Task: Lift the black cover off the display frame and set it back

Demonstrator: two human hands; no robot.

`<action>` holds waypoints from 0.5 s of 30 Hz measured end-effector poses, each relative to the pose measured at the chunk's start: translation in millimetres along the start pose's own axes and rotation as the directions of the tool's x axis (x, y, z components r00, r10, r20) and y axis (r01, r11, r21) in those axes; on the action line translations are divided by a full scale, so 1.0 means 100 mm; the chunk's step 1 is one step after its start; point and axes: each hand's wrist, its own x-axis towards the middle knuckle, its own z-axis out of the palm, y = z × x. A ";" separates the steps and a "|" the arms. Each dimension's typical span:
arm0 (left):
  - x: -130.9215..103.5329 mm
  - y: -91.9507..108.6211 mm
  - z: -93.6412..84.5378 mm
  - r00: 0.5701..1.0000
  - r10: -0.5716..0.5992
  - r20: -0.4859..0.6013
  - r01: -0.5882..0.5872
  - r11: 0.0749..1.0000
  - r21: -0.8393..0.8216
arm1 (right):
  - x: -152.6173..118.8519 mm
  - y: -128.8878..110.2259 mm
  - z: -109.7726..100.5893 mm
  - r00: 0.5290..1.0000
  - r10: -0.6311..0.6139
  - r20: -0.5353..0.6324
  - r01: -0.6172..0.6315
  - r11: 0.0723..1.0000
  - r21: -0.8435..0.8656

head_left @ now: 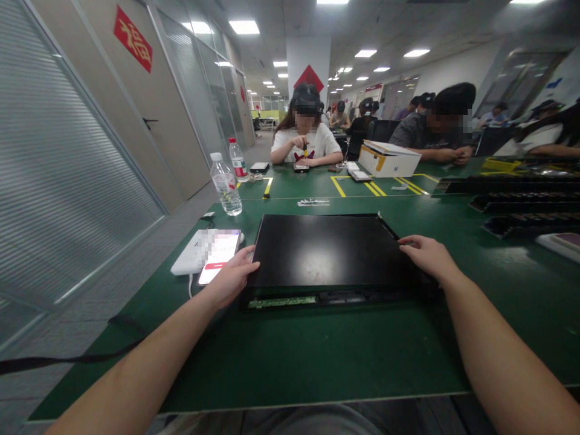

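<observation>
You are holding a black panel [317,241] between your two hands, at its left and right edges. Your left hand [233,277] is gripping the left edge, its thumb lying along the top face and its other fingers mostly hidden. Your right hand [423,257] is pinching the right edge with thumb and fingertips drawn close together, the far fingers hidden behind. Between your hands and just nearer to you than the panel, a black frame [362,296] is showing, with a green board [283,302] sitting along its left part; how far the panel is standing clear of it, you cannot tell. Just left of your left hand, a phone [222,249] is lying with its screen lit, overlapping a white case [186,257], and a white cable [191,285] is trailing toward you. Beyond that hand, a clear bottle [225,187] and a red-capped bottle [238,162] are standing on the green table [317,356]. Well to the right of your right hand, dark strips [512,202] are lying in rows. Far beyond both hands, a person [324,142] is holding a yellow tool [306,151] upright over a small device [301,168].
</observation>
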 end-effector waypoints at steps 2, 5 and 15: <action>0.01 -0.01 -0.01 1.000 -0.003 -0.003 0.003 1.000 0.013 | 0.00 0.01 0.01 1.000 -0.011 -0.011 0.011 1.000 0.002; 0.02 -0.02 -0.03 1.000 -0.003 0.004 0.003 1.000 0.008 | 0.00 0.01 0.00 1.000 -0.005 -0.014 0.005 1.000 0.010; 0.04 -0.04 -0.05 0.999 0.015 0.029 -0.015 1.000 0.012 | 0.02 0.03 -0.01 1.000 0.003 -0.009 -0.002 1.000 0.018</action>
